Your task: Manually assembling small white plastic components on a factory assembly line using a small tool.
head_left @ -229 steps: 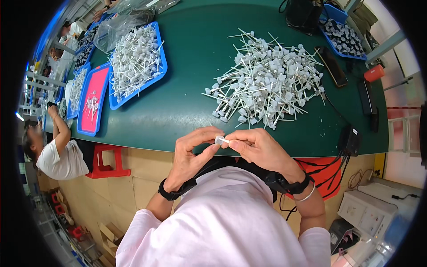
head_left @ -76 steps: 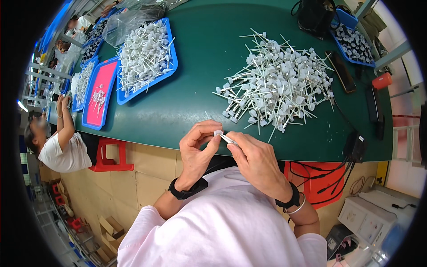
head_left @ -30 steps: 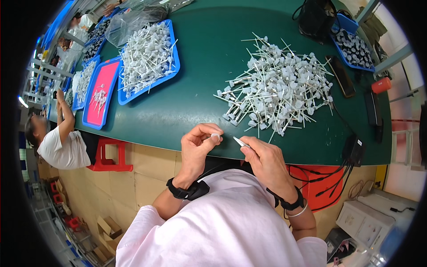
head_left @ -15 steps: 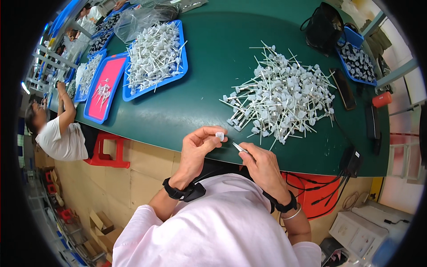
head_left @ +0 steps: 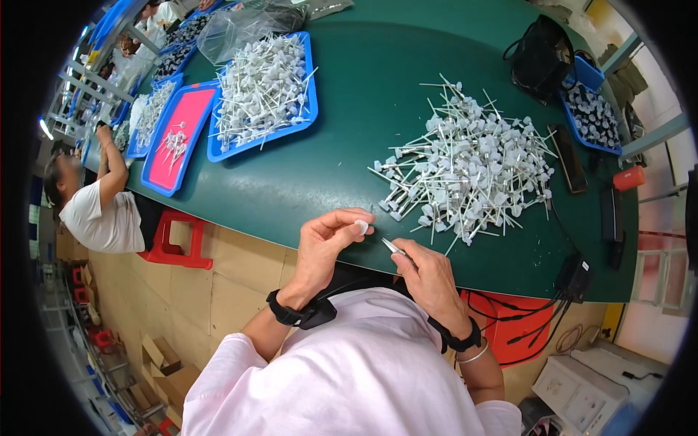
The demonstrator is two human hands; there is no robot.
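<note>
Between thumb and fingers, my left hand [head_left: 324, 241] pinches a small white plastic piece [head_left: 361, 227] just over the table's near edge. My right hand [head_left: 429, 272] is closed around a pair of tweezers [head_left: 392, 247], whose tips point up and left toward that piece without touching it. Beyond my right hand lies a big heap of white-headed parts with thin pale stems [head_left: 472, 163], loose on the green table [head_left: 345, 138]. A blue tray [head_left: 314, 109] to the left is piled with similar parts.
A blue tray with a pink mat [head_left: 163, 156] carries a few parts. At right are a black bag [head_left: 538, 62], a phone [head_left: 567, 158], an orange-red cylinder [head_left: 629, 178] and a black box with cables [head_left: 574, 277]. A person [head_left: 102, 207] sits at left near a red stool [head_left: 178, 238].
The white piece in my left fingers has turned and shows a different side. My right hand and the tweezers have shifted slightly down. The whole view has tilted a little.
</note>
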